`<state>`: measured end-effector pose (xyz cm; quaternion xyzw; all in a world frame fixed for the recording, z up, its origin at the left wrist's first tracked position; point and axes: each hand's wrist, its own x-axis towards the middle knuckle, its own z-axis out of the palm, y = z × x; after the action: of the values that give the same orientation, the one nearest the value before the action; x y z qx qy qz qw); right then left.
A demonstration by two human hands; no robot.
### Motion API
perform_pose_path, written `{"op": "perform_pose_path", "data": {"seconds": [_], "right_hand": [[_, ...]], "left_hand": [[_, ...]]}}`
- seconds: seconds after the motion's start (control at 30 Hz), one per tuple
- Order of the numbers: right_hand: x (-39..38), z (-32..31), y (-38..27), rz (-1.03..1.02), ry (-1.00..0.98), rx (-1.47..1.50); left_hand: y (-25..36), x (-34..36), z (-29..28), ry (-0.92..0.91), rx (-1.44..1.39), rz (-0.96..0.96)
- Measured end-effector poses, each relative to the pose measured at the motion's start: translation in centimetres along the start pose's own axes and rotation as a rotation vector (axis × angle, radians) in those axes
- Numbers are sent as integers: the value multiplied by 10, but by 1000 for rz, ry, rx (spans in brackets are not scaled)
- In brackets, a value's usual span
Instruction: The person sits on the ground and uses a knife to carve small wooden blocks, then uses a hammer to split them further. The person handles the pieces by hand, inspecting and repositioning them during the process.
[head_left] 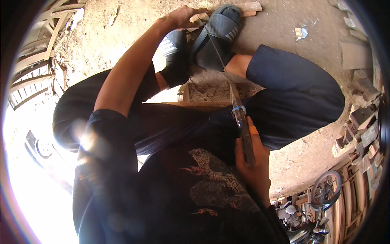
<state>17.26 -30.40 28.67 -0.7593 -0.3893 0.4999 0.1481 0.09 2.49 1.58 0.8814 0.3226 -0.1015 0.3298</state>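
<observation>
My right hand (254,162) grips the dark handle (244,136) of a blade tool (235,93) bound with blue near the blade, held over my lap. A thin dark strip (215,48) runs from around that blade up to my left hand (183,18), whose fingers are closed at its far end, beside a light wooden piece (248,9). Whether the strip is separate from the tool is unclear. My sandaled feet (219,28) lie under and beside the strip, and a wooden board (183,105) shows beneath my crossed legs.
Slatted wooden pieces (34,65) line the left edge. Wood offcuts (361,122) are piled along the right. A motorbike (294,217) and a spoked wheel (325,189) stand at the lower right. A small crumpled scrap (300,33) lies on the dirt ground.
</observation>
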Motion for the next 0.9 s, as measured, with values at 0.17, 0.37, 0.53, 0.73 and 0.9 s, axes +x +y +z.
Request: {"op": "perform_pose_path", "data": {"seconds": [0.17,0.37,0.53,0.73,0.9], "right_hand": [[5,-11,-8,62,-36,-39],[22,-20,-16,-200,57,153],[34,9,-4,-154,77,98],[35,19,-2,-180,91,152],[29,8,-1,-217,80,72]], "left_hand": [[-1,7,-3,-58,62,70],[-28,9,17,129,199,113],[-56,10,49,429,412,15],[5,-2,20,258,253,-267],[-1,-7,16,253,137,-273]]}}
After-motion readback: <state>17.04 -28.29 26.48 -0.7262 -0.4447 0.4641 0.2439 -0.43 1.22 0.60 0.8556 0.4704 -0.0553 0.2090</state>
